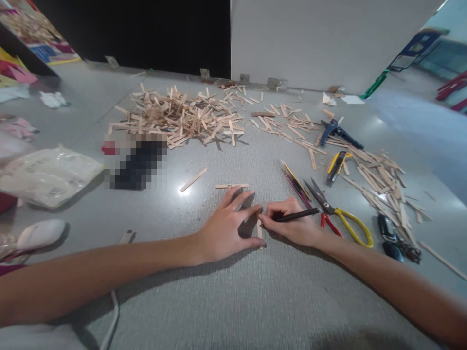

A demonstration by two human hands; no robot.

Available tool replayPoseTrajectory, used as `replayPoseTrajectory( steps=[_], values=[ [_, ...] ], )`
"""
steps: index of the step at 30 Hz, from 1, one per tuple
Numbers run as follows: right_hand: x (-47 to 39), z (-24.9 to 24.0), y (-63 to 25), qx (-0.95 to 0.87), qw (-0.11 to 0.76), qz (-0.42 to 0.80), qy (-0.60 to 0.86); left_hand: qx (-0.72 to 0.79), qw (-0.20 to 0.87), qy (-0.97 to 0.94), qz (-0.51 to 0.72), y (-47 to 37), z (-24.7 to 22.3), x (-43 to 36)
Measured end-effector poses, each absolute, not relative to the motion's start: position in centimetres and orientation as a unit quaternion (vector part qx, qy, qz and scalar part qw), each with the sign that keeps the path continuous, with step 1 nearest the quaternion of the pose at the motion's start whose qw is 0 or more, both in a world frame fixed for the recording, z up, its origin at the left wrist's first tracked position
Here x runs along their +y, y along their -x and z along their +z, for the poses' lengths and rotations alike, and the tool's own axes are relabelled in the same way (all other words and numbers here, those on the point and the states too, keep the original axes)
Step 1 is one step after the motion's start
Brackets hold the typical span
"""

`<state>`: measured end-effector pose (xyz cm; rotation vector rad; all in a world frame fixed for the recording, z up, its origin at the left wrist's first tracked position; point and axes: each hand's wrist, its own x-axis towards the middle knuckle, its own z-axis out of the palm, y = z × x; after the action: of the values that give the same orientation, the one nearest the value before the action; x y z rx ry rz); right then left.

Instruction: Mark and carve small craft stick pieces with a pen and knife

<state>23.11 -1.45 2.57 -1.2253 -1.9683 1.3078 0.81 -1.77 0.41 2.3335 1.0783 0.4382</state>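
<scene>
My left hand (pixel 229 226) holds a wooden craft stick (pixel 260 228) down on the grey table, thumb on its near end and index finger by its far end; the other fingers are spread. In my right hand (pixel 290 221) is a slim black pen (pixel 297 215), pinched between the fingers. Its tip end is at the stick, partly hidden by the fingers. Just beyond my left fingertips lies another craft stick (pixel 232 185) with a dark mark or gap near its middle. A plain stick (pixel 194 179) rests farther left.
A big heap of craft sticks (pixel 182 116) lies at the back. To the right are pencils (pixel 297 182), yellow-handled scissors (pixel 352 226), a yellow cutter (pixel 337 167), dark blue pliers (pixel 330 132) and more sticks (pixel 383 180). On the left are a plastic packet (pixel 51 175) and a white mouse (pixel 42 234).
</scene>
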Motion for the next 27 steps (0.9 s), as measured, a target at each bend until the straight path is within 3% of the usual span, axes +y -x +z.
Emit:
replayPoseTrajectory(
  steps=[10,16,27],
  values=[
    [-1.58,2.39,-23.16,-0.718,0.249,0.468,0.451,0.413,0.27,-0.854,0.165,-1.03,0.25,-1.65],
    [-1.53,2.5,-22.99,-0.587,0.347,0.528,0.506,0.413,0.29,-0.846,0.171,-0.87,0.34,-1.68],
    [-1.66,2.21,-22.98,-0.635,0.309,0.516,0.485,0.415,0.301,-0.837,0.192,-0.97,0.31,-1.74]
  ],
)
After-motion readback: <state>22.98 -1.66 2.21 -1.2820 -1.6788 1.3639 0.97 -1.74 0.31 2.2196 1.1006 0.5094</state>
